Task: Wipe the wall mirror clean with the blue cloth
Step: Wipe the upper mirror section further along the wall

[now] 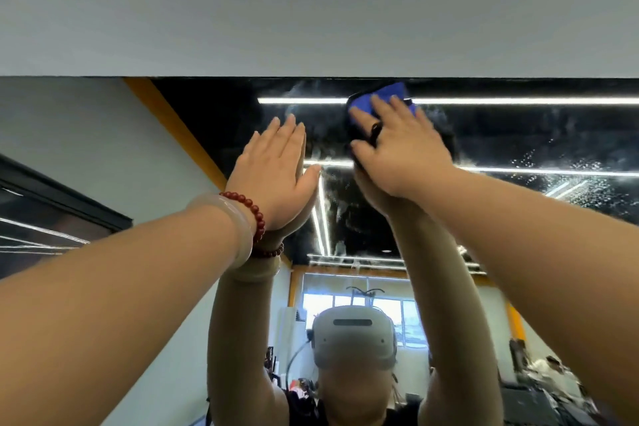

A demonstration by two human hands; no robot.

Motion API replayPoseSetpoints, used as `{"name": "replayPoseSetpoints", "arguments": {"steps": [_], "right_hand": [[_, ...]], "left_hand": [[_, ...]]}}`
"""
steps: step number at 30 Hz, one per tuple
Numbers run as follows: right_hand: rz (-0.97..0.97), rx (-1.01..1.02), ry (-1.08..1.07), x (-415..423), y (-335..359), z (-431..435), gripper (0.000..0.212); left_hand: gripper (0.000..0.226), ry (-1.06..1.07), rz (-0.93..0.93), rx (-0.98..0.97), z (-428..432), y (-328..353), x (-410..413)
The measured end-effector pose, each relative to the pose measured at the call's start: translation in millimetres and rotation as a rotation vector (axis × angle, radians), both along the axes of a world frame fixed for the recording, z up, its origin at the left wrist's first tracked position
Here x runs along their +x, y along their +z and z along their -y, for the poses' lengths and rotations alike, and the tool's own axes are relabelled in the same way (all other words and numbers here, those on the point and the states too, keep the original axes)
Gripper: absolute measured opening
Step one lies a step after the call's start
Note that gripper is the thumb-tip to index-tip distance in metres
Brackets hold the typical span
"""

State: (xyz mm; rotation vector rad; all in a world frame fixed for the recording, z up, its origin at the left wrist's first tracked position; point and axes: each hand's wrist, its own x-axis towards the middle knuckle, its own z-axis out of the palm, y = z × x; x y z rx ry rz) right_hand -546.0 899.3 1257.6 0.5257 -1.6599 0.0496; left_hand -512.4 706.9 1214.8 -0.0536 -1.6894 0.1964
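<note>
The wall mirror (518, 135) fills the lower two thirds of the head view, its top edge running straight across. My right hand (401, 145) presses the blue cloth (387, 97) flat against the glass just under that top edge, fingers spread over the cloth. My left hand (276, 176) lies flat on the mirror to the left of the cloth, fingers together, holding nothing. A red bead bracelet and a pale bangle sit on the left wrist. Smears and droplets show on the glass around and to the right of the cloth.
Plain grey wall (311, 3) rises above the mirror. The glass reflects both arms, a person wearing a headset (352, 335), ceiling light strips, an orange-trimmed wall and a bright window. A dark framed panel (52, 204) shows at the left.
</note>
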Motion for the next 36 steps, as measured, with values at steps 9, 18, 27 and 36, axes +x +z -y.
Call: {"name": "replayPoseSetpoints", "arguments": {"steps": [9, 18, 27, 36], "right_hand": [[-0.020, 0.160, 0.015, 8, 1, 43, 0.055], [0.046, -0.094, 0.021, 8, 33, 36, 0.058], [0.015, -0.071, -0.004, 10, 50, 43, 0.057], [-0.018, 0.122, 0.010, 16, 57, 65, 0.055]], "left_hand": [[0.065, -0.075, -0.031, 0.003, 3, 0, -3], [0.065, -0.044, -0.064, -0.013, 19, 21, 12], [0.074, -0.028, -0.019, 0.025, 25, 22, 4], [0.075, -0.049, -0.049, 0.028, 26, 23, 0]]}}
